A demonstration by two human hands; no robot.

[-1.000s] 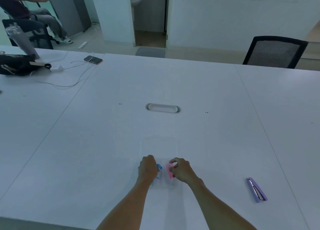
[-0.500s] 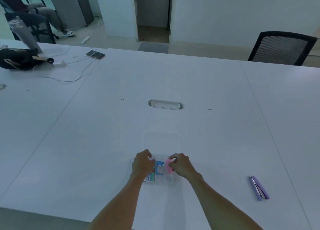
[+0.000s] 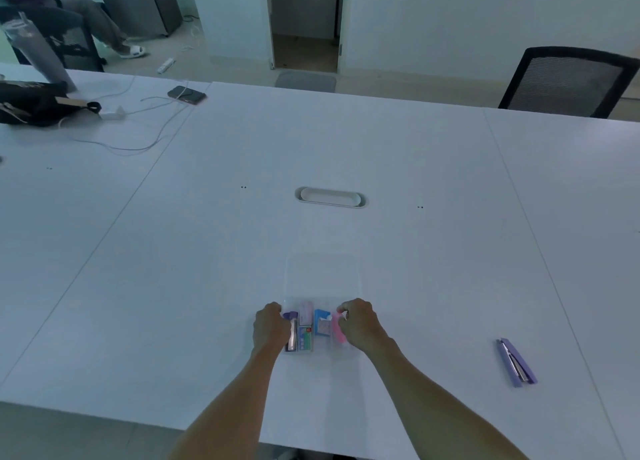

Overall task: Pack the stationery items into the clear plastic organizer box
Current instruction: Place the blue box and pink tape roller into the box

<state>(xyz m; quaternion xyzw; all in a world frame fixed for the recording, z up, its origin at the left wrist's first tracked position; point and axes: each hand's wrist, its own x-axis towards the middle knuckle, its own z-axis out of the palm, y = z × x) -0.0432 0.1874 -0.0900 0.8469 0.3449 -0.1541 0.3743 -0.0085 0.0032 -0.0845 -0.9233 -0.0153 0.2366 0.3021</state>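
Observation:
The clear plastic organizer box (image 3: 330,350) sits near the table's front edge, with its clear lid (image 3: 322,276) lying open flat behind it. Inside it, from left to right, are a purple item (image 3: 292,336), a printed packet (image 3: 305,338), a small blue box (image 3: 322,322) and a pink item (image 3: 336,333). My left hand (image 3: 270,328) is curled around the box's left side. The fingers of my right hand (image 3: 360,324) pinch the top of the pink item at the box's right side. A purple stapler (image 3: 516,362) lies on the table, well to the right of the box.
A cable slot (image 3: 330,197) is set in the middle of the white table (image 3: 433,269). At far left are a black bag (image 3: 31,104), a phone (image 3: 187,95) and cables. A black chair (image 3: 568,81) stands behind the table on the right. A person sits at back left.
My hands have spread apart to the box's two sides, uncovering the items inside. The pink item has come down into the right compartment. The stapler has not moved.

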